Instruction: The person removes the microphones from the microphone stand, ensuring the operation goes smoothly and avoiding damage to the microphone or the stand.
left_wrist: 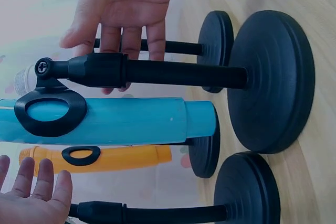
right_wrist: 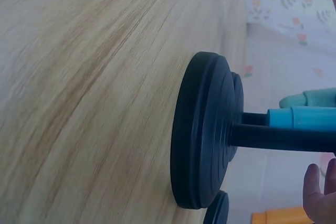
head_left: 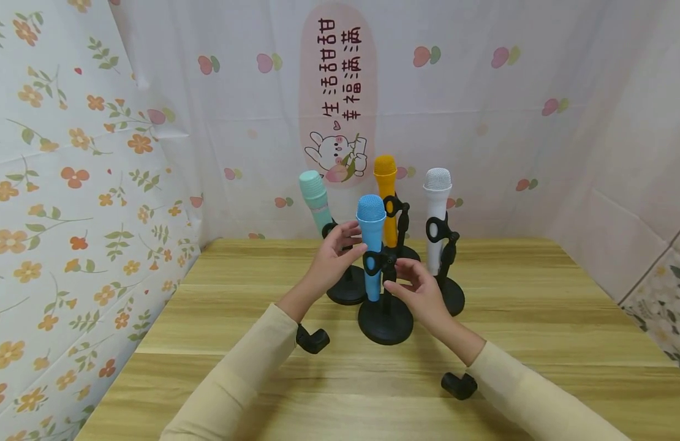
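Note:
A blue microphone (head_left: 371, 226) stands nearly upright in the ring clip of a black desk stand (head_left: 385, 321). My left hand (head_left: 336, 252) is at its left side, thumb and fingers spread near the barrel. My right hand (head_left: 419, 288) is to the right of the stand's post, fingers loosely bent. In the left wrist view, the right hand (left_wrist: 134, 3) shows extended fingers behind the post (left_wrist: 184, 73), and the left hand's fingers (left_wrist: 42, 182) are apart from the blue microphone (left_wrist: 126, 121). In the right wrist view, the round base (right_wrist: 202, 135) sits on the table.
Behind stand a mint-green microphone (head_left: 316, 196), leaning left, a yellow microphone (head_left: 385, 174) and a white microphone (head_left: 436, 196), each on a black stand. Small black devices (head_left: 312, 340) show below the wrists. A patterned curtain (head_left: 235, 122) hangs behind the wooden table (head_left: 219, 294).

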{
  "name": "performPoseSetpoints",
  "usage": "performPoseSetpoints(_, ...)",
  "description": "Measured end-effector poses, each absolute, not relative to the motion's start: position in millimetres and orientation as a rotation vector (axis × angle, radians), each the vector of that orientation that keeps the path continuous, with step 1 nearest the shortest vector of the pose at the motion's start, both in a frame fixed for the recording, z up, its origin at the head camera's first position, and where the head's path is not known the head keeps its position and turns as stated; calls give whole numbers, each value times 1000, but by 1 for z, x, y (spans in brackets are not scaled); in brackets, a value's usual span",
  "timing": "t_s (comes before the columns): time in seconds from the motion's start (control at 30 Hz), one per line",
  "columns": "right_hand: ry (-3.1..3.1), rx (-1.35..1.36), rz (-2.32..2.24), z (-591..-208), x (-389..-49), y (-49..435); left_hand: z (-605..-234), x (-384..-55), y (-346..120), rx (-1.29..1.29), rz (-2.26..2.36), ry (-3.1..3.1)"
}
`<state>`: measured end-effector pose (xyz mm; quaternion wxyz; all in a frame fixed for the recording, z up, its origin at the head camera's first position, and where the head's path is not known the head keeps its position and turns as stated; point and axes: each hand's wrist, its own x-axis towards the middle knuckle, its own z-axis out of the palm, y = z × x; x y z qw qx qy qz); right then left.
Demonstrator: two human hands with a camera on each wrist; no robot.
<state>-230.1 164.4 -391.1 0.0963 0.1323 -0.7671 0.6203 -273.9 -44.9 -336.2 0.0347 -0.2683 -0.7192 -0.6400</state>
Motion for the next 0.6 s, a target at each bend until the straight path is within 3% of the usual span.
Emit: performPoseSetpoints(0.6,-2267,283,1867,-392,-233,153,-331,-281,-30,-664,-2143,-2272)
